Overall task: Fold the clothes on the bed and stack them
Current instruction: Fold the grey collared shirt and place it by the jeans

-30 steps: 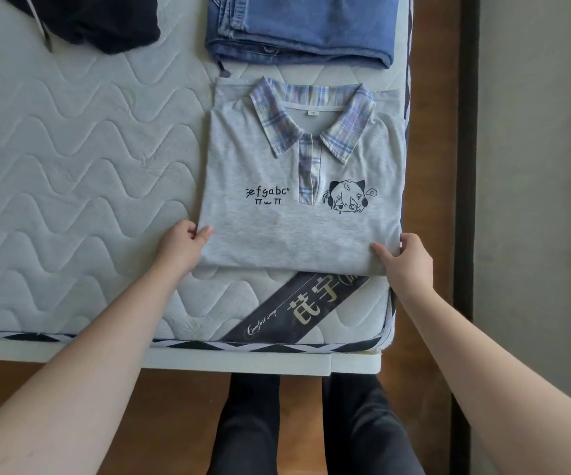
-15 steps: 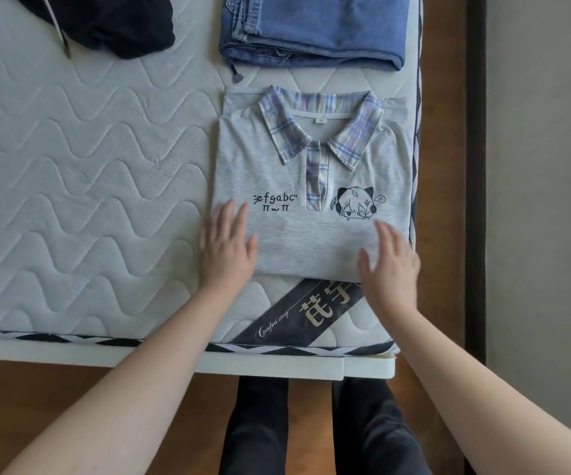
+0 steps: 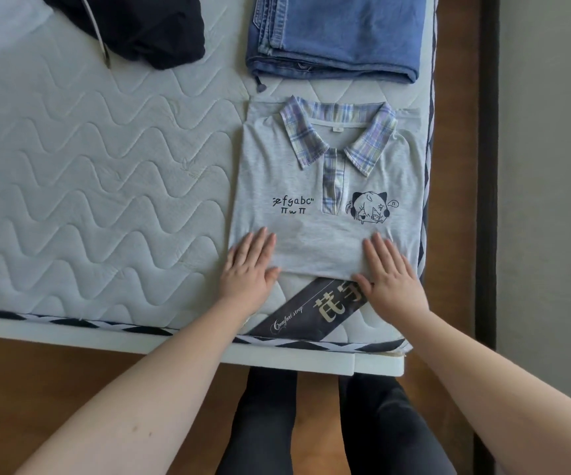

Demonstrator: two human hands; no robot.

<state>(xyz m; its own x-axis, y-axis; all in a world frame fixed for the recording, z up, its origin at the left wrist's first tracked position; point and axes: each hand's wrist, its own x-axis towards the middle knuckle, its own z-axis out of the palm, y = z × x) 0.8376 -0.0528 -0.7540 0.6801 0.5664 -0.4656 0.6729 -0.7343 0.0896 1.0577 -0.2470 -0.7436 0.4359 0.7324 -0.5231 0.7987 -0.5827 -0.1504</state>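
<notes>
Both hands, left hand (image 3: 250, 265) and right hand (image 3: 391, 271), press flat with straight fingers on the folded grey plaid-collared polo shirt (image 3: 328, 190) near the quilted white mattress (image 3: 88, 186) edge, just below folded blue jeans (image 3: 337, 34), while a dark, seemingly unfolded garment (image 3: 147, 25) waits.

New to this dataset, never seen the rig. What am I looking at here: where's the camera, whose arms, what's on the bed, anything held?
There is no robot here. A person wears one wide-angle camera on the head, looking forward and down, so the two bare arms coming in from the bottom are their own, and the dark trousers below are their legs.

On the quilted mattress lies a folded grey polo shirt with a plaid collar and a small cartoon print. Beyond it are folded blue jeans, apart from the shirt, and a dark garment to the left, bunched rather than folded.

Nothing is gripped. The left hand and right hand lie flat, fingers straight, on the shirt's near edge, apparently pressing it smooth.
</notes>
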